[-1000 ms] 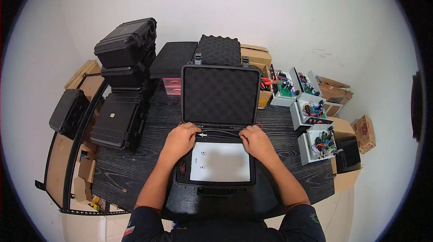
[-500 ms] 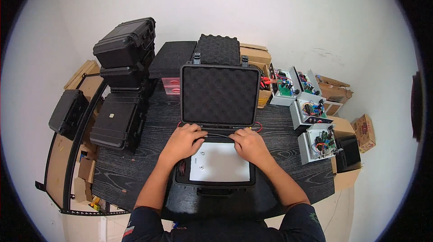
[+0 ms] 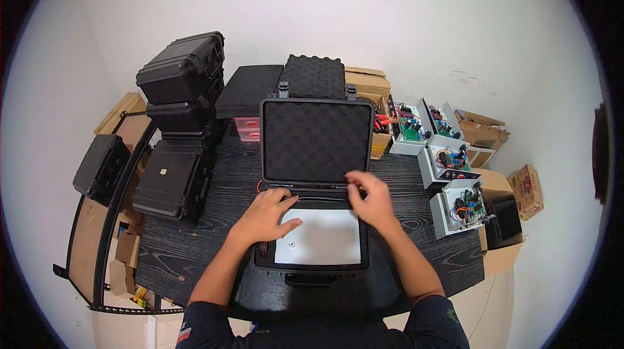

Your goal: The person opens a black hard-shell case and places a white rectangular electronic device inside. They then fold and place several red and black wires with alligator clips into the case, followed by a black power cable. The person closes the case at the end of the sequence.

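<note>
A black hard case point(image 3: 364, 264) stands open before me, its lid point(image 3: 264, 144) raised and lined with dark egg-crate foam point(image 3: 315, 141). A white panel point(image 3: 318, 238) fills most of its base. My left hand point(image 3: 263, 216) rests at the back left of the base, fingertips on a thin dark cable point(image 3: 318, 198) along the rear edge, thumb spread over the panel. My right hand point(image 3: 372, 199) is raised by the lid's lower right corner, fingers curled; anything between them is hidden. Dark red wire point(image 3: 263, 248) lies coiled in the left slot, partly under my left hand.
Black cases point(image 3: 185, 69) are stacked on the left. Behind the lid are dark foam blocks point(image 3: 313, 76), red-fronted drawers point(image 3: 247, 129) and a cardboard box point(image 3: 367, 79). Several open metal housings with circuit boards point(image 3: 461, 206) line the right side of the black wood-grain table point(image 3: 416, 245).
My right hand has left the cable at the rear edge and risen toward the lid's lower right corner. My left thumb has spread away from the fingers. The view has shifted slightly.
</note>
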A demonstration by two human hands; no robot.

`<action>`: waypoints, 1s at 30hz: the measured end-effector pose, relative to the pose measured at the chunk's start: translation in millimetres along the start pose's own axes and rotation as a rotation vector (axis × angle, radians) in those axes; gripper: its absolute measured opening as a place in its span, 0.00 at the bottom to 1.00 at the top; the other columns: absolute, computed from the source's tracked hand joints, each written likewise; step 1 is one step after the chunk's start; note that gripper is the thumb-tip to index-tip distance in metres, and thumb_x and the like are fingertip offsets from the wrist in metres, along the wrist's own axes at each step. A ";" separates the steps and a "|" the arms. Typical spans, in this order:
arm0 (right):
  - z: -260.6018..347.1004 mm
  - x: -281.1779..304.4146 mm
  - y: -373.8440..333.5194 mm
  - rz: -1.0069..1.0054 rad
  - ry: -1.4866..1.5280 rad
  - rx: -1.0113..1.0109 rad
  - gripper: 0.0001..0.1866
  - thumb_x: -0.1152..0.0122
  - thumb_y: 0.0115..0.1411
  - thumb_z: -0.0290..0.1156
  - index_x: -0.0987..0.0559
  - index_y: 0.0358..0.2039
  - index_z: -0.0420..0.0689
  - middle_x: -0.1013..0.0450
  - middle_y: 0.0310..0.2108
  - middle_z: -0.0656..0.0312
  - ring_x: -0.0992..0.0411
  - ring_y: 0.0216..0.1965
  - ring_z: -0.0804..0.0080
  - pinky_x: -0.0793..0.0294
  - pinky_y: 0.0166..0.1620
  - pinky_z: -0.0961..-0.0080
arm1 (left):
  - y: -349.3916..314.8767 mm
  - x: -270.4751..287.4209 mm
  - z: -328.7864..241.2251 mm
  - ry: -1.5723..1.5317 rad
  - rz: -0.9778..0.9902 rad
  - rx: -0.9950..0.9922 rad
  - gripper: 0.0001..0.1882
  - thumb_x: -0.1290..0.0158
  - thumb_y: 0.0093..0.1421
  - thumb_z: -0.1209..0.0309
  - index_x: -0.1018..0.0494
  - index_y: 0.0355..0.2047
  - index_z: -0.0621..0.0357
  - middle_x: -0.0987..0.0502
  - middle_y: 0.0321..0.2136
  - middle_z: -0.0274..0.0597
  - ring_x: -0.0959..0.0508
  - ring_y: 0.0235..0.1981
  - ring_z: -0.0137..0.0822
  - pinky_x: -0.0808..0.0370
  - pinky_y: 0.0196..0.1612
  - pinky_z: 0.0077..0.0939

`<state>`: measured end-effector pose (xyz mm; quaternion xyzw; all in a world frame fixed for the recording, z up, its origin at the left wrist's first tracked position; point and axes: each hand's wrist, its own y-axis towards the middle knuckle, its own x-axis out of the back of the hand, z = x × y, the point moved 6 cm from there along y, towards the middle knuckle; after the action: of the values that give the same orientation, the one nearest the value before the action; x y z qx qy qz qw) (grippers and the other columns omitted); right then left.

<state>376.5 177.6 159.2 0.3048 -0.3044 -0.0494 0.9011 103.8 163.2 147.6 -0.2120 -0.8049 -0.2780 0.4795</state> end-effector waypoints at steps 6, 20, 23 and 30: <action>-60.7 17.0 26.0 -0.051 0.224 -0.240 0.40 0.35 0.66 0.23 0.41 0.76 0.42 0.35 0.72 0.48 0.32 0.70 0.58 0.25 0.62 0.65 | -14.3 -16.5 0.9 0.102 -0.018 -0.018 0.41 0.49 0.71 0.43 0.35 0.72 0.61 0.33 0.70 0.58 0.38 0.74 0.59 0.45 0.75 0.65; 7.5 53.5 32.3 -0.147 0.372 0.072 0.35 0.42 0.76 0.35 0.43 0.76 0.37 0.32 0.66 0.50 0.31 0.66 0.62 0.36 0.70 0.63 | -45.6 -5.9 23.4 -0.509 -0.534 0.036 0.52 0.69 0.74 0.34 0.64 0.80 0.67 0.61 0.80 0.65 0.58 0.81 0.60 0.60 0.80 0.52; 42.6 60.8 -4.4 -0.059 0.272 0.187 0.33 0.42 0.74 0.48 0.33 0.68 0.37 0.28 0.62 0.48 0.29 0.65 0.53 0.34 0.69 0.59 | -72.9 -11.3 29.8 -0.660 -0.647 0.119 0.58 0.73 0.70 0.26 0.71 0.80 0.61 0.64 0.81 0.61 0.59 0.81 0.57 0.60 0.80 0.55; 52.1 61.4 -102.5 0.213 -0.027 0.457 0.30 0.32 0.65 0.48 0.25 0.60 0.43 0.27 0.64 0.46 0.31 0.69 0.40 0.31 0.69 0.40 | -101.1 2.1 -11.2 -0.707 -0.638 0.016 0.58 0.76 0.68 0.23 0.64 0.79 0.61 0.55 0.79 0.64 0.53 0.80 0.59 0.57 0.79 0.58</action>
<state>405.9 50.8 164.5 0.4660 -0.3503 0.1117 0.8048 48.8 79.7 129.1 -0.0320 -0.9457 -0.3161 0.0685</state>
